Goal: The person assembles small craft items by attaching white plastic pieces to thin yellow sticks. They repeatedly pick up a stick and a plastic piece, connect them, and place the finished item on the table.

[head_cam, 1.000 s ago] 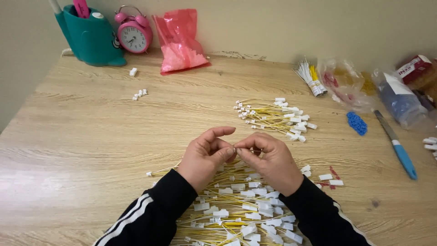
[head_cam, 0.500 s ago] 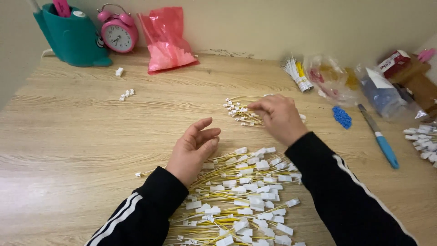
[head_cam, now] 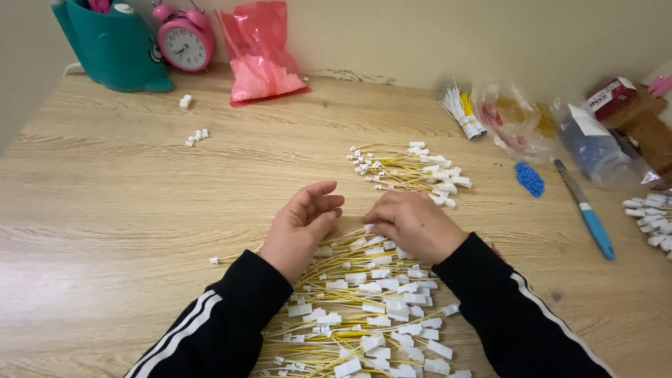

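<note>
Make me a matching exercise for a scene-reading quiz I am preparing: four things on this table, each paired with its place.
Things:
1. alarm clock
2. blue-handled knife
3. large pile of yellow wires
4. small pile of yellow wires

Places:
A. beyond the right hand
B. far left, by the wall
C. under both hands
D. right side of the table

Pairs: 1-B, 2-D, 3-C, 4-A

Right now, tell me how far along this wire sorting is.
Done: a small bundle of yellow wires lies set apart farther up the table. In hand: the right hand reaches into the big pile of wires, the left hand open beside it, holding nothing. Left: the big pile, by far the larger.
</note>
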